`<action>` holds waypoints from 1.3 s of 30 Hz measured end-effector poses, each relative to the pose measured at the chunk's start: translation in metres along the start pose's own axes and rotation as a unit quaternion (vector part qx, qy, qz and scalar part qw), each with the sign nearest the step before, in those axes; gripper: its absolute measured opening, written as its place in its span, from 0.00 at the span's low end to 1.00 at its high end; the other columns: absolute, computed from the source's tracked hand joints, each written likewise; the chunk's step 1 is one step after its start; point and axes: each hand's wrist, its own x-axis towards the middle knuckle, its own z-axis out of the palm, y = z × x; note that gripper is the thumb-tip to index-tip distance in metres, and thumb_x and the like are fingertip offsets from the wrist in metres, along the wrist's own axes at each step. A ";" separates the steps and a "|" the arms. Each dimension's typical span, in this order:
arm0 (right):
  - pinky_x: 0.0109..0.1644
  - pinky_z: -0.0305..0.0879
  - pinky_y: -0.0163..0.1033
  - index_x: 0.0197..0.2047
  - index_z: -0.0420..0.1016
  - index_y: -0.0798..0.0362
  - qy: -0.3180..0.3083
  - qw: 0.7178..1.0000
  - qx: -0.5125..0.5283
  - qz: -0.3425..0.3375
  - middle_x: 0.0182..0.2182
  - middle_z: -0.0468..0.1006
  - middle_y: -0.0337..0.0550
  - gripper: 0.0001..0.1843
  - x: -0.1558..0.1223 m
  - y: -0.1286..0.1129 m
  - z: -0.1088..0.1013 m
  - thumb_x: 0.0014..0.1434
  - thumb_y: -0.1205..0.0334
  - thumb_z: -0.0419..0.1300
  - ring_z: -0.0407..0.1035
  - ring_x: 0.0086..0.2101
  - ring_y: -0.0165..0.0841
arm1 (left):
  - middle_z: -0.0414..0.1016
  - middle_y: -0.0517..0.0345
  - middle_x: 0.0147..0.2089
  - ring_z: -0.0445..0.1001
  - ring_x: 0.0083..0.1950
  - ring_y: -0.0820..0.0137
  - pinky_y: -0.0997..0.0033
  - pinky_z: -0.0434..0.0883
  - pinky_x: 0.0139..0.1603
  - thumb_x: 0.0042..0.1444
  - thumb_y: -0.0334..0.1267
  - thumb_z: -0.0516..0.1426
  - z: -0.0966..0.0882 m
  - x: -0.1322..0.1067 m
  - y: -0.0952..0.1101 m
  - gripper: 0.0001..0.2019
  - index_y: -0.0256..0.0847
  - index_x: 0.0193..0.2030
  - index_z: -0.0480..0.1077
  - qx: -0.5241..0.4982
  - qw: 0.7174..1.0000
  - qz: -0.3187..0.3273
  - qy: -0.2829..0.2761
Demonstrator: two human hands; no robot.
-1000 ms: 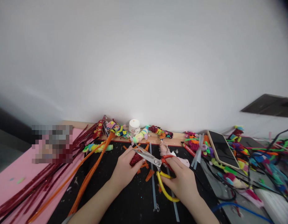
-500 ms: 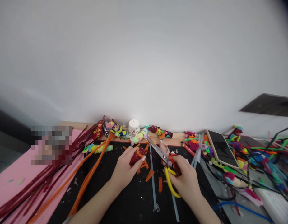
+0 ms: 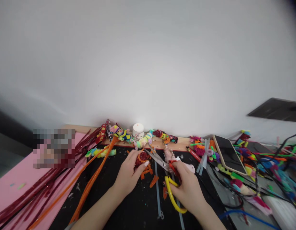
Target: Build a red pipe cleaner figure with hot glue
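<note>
Between the thumb and fingers of my left hand (image 3: 129, 171) is a small dark-red glittery pipe-cleaner piece (image 3: 143, 156) with orange on it. My right hand (image 3: 189, 182) is closed round a pair of scissors (image 3: 164, 164) with yellow and red handles. The parted blades point up and left, their tips close to the red piece; I cannot tell whether they touch it. Below the hands, orange pipe-cleaner scraps (image 3: 154, 181) lie on the black mat (image 3: 128, 207). A pinkish fuzzy figure (image 3: 169, 154) lies just behind the scissors.
Long orange pipe cleaners (image 3: 90, 182) and dark-red ones (image 3: 37, 182) stretch across the left. A white paper cup (image 3: 138, 131) stands by the wall among colourful pipe-cleaner figures. At right lie a phone (image 3: 230, 155), black cables and more pipe cleaners.
The scissors have shifted slightly left and down, nearer the red piece, and their blades look wider apart. My left hand has turned the red piece so its round end faces up.
</note>
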 end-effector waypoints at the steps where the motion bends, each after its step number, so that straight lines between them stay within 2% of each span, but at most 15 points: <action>1: 0.33 0.64 0.38 0.37 0.64 0.50 0.007 1.000 0.002 -0.006 0.32 0.72 0.40 0.12 0.000 0.001 0.001 0.47 0.65 0.59 0.69 0.32 0.37 | 0.69 0.52 0.42 0.70 0.43 0.64 0.66 0.68 0.46 0.58 0.36 0.52 0.000 0.000 0.000 0.09 0.40 0.46 0.65 0.001 1.000 -0.002 0.004; 6: 0.34 0.65 0.38 0.37 0.65 0.51 0.007 1.000 0.011 -0.003 0.32 0.73 0.41 0.12 0.000 0.000 0.003 0.46 0.66 0.59 0.69 0.32 0.37 | 0.68 0.53 0.41 0.70 0.42 0.64 0.66 0.68 0.45 0.57 0.33 0.53 0.003 0.000 -0.004 0.09 0.41 0.45 0.65 0.008 1.000 -0.001 0.002; 14: 0.35 0.66 0.38 0.39 0.67 0.52 0.003 0.999 0.001 -0.032 0.34 0.74 0.42 0.15 -0.001 -0.005 0.007 0.44 0.66 0.62 0.71 0.34 0.38 | 0.69 0.51 0.45 0.69 0.48 0.63 0.63 0.67 0.49 0.54 0.27 0.52 0.004 -0.002 -0.009 0.13 0.41 0.46 0.64 0.014 1.000 0.012 0.000; 26: 0.38 0.69 0.41 0.40 0.69 0.53 0.026 0.998 -0.046 -0.042 0.37 0.76 0.45 0.17 -0.003 -0.001 0.009 0.44 0.65 0.62 0.72 0.37 0.41 | 0.69 0.49 0.46 0.69 0.50 0.62 0.62 0.67 0.50 0.54 0.29 0.53 0.005 -0.005 -0.011 0.14 0.39 0.48 0.66 0.041 0.999 -0.003 0.017; 39: 0.38 0.69 0.41 0.39 0.71 0.53 0.034 0.998 -0.051 -0.032 0.35 0.78 0.45 0.17 -0.003 0.001 0.012 0.43 0.65 0.63 0.73 0.36 0.41 | 0.69 0.51 0.45 0.69 0.49 0.62 0.62 0.66 0.51 0.54 0.30 0.54 0.005 -0.004 -0.012 0.10 0.40 0.43 0.68 0.039 0.999 -0.006 0.015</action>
